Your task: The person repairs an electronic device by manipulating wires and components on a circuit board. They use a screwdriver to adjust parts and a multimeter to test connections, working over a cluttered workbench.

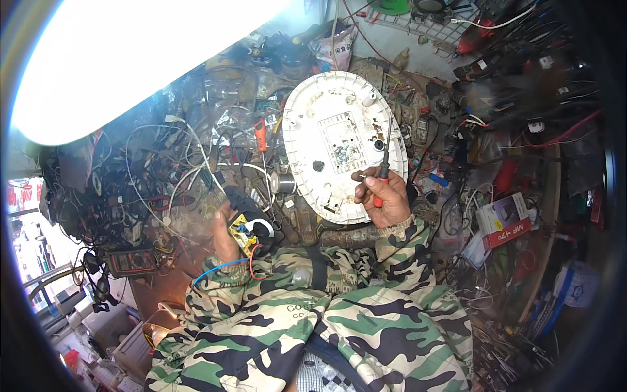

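Note:
My left hand (225,236) is closed on a small dark housing with a yellow circuit board (243,233), a white curved part and red and blue wires. In my right hand (388,199) is a screwdriver (383,174) with a red-and-black handle, its long shaft pointing upward; a small light piece sits by my thumb and fingertips, too small to name. Behind that hand lies a large white oval plastic base (304,104) with ribs and dark dirt. A red-handled screwdriver (260,136) lies left of the base, above a spool of wire (283,183).
Tangled cables and parts (85,196) crowd both sides. A meter (130,261) is at the left, a red-and-white box (501,222) at the right. A bright lamp (117,59) hangs upper left; a wire rack (444,29) is at the back. My camouflage-clad lap (326,313) is below.

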Action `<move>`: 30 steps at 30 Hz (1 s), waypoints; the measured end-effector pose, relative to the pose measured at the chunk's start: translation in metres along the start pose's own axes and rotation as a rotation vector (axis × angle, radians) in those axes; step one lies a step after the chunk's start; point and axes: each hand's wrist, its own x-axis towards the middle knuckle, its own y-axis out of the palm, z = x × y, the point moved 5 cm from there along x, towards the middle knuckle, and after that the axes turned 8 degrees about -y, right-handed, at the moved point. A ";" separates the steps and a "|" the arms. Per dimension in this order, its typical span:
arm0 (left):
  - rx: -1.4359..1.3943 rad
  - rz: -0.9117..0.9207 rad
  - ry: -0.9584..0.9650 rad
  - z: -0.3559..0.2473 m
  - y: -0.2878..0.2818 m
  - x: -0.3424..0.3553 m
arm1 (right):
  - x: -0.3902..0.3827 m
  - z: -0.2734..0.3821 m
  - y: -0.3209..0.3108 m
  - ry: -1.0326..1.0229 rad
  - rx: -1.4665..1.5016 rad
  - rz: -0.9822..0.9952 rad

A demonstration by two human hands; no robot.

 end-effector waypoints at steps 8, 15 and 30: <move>-0.110 0.246 -0.109 0.018 -0.008 0.003 | -0.027 -0.030 0.073 0.022 -0.374 0.056; -0.061 0.481 -0.134 0.006 0.004 -0.017 | -0.031 -0.067 0.146 -0.041 -0.796 0.402; 0.053 0.559 -0.081 0.033 -0.022 -0.006 | -0.035 -0.102 0.189 -0.276 -1.315 0.781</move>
